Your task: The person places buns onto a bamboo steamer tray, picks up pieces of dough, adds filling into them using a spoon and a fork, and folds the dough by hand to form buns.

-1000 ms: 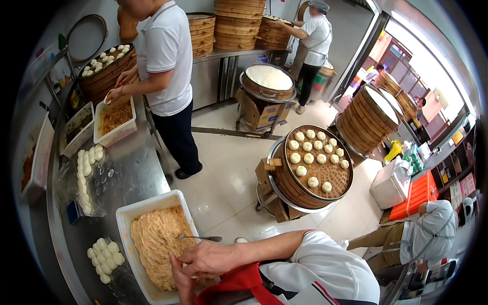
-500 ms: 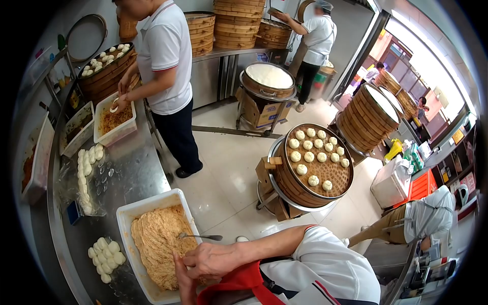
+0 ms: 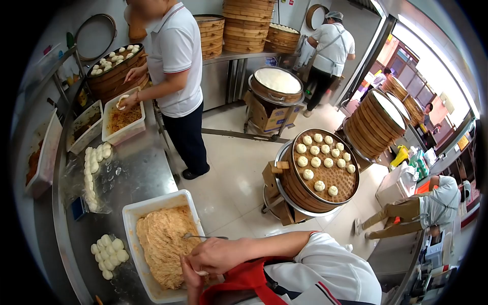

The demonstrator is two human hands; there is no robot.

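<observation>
Meeting at the lower middle of the frame, the nearly closed right hand (image 3: 218,254) and half-curled left hand (image 3: 191,281) hold a piece of pale dough (image 3: 202,273), which could tear if pinched too hard, while knuckles may knock the spoon (image 3: 195,236) near them.

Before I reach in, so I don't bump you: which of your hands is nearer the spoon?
My right hand, just below the spoon in the view; my left hand is lower still, farther from it.

The hands (image 3: 217,255) mostly hide the pale piece (image 3: 202,273) between them.
</observation>
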